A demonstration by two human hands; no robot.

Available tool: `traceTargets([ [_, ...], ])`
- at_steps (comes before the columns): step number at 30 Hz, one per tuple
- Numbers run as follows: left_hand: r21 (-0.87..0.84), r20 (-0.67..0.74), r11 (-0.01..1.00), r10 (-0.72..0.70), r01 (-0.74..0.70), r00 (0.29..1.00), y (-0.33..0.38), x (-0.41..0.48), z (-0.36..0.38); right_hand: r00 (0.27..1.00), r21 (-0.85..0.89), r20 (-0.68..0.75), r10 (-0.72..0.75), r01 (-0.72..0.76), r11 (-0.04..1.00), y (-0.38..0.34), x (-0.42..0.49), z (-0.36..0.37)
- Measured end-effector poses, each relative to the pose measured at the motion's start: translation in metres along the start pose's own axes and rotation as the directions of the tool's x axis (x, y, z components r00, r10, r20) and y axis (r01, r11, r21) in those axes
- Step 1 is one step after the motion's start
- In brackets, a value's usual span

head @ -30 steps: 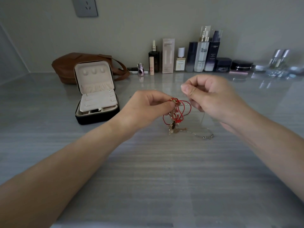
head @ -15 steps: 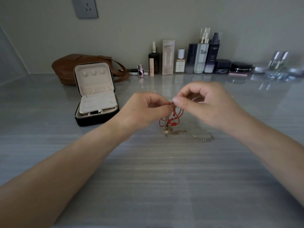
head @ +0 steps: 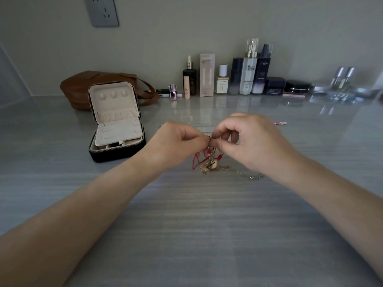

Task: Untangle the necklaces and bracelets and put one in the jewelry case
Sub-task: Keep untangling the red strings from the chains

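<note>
Jewelry tangle (head: 209, 163) is pinched by left hand (head: 176, 142) and right hand (head: 256, 141); L'OREAL bottle (head: 263, 73) behind.

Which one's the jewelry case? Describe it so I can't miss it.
Find the brown bag by the back wall, left side. The jewelry case sits just in front of it. Only it is a black zipped box, lid raised, cream inside.
</note>
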State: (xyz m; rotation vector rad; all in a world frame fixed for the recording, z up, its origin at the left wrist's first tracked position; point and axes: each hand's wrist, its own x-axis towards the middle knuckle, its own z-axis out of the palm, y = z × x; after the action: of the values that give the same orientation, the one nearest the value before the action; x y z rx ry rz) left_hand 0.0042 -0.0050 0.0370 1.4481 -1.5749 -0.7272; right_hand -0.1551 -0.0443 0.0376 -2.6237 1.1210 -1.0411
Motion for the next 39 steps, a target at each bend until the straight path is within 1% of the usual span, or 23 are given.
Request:
traceTargets([
  [3, 0.056, -0.024, 0.998, 0.038, -0.037, 0.999, -0.001, -0.001, 0.001, 1.000, -0.023, -0.008, -0.014, 0.013, 1.000, 0.000, -0.001, 0.000],
  [6, 0.044, -0.043, 0.998, 0.051, -0.049, 0.998, 0.000, -0.001, 0.000, 1.000, 0.035, -0.026, 0.014, -0.013, 0.999, -0.001, -0.001, 0.001],
  [8, -0.009, -0.054, 0.999, 0.037, -0.038, 0.998, 0.000, 0.001, -0.002, 0.998, 0.092, -0.017, 0.062, -0.060, 0.994, -0.002, 0.000, -0.001],
  [11, -0.068, -0.061, 0.998, 0.005, -0.010, 0.998, -0.001, 0.003, -0.004, 0.985, 0.213, 0.041, 0.166, -0.171, 0.962, 0.001, 0.002, -0.004],
  [15, -0.068, -0.093, 0.997, -0.033, 0.027, 0.995, -0.003, 0.007, -0.006, 0.967, 0.320, 0.097, 0.235, -0.254, 0.913, 0.002, 0.005, -0.007],
  [18, -0.058, -0.117, 0.996, -0.077, 0.071, 0.990, -0.005, 0.010, -0.009, 0.951, 0.403, 0.140, 0.276, -0.309, 0.862, 0.001, 0.006, -0.010],
  [21, -0.044, -0.126, 0.993, -0.112, 0.107, 0.986, -0.005, 0.012, -0.011, 0.931, 0.505, 0.169, 0.323, -0.363, 0.783, 0.001, 0.006, -0.013],
  [26, 0.006, -0.132, 0.993, -0.120, 0.122, 0.984, -0.005, 0.011, -0.010, 0.892, 0.620, 0.267, 0.364, -0.448, 0.644, 0.000, 0.007, -0.013],
  [29, 0.046, -0.160, 0.998, -0.026, 0.033, 0.987, -0.002, 0.009, -0.008, 0.879, 0.653, 0.305, 0.366, -0.473, 0.592, -0.001, 0.007, -0.012],
  [32, 0.076, -0.245, 0.987, 0.157, -0.142, 0.957, 0.005, 0.003, -0.009, 0.865, 0.664, 0.321, 0.385, -0.496, 0.559, -0.002, 0.008, -0.012],
  [33, 0.116, -0.240, 0.975, 0.211, -0.188, 0.948, 0.008, 0.000, -0.008, 0.861, 0.663, 0.324, 0.393, -0.503, 0.554, -0.003, 0.008, -0.012],
  [36, 0.234, -0.176, 0.946, 0.268, -0.224, 0.947, 0.008, -0.006, -0.003, 0.860, 0.650, 0.324, 0.395, -0.506, 0.568, -0.006, 0.007, -0.012],
  [38, 0.265, -0.200, 0.935, 0.291, -0.235, 0.936, 0.006, -0.005, -0.002, 0.862, 0.643, 0.322, 0.391, -0.502, 0.578, -0.008, 0.007, -0.013],
  [39, 0.238, -0.218, 0.940, 0.298, -0.245, 0.929, 0.006, -0.005, -0.003, 0.864, 0.642, 0.320, 0.389, -0.500, 0.582, -0.010, 0.006, -0.014],
])
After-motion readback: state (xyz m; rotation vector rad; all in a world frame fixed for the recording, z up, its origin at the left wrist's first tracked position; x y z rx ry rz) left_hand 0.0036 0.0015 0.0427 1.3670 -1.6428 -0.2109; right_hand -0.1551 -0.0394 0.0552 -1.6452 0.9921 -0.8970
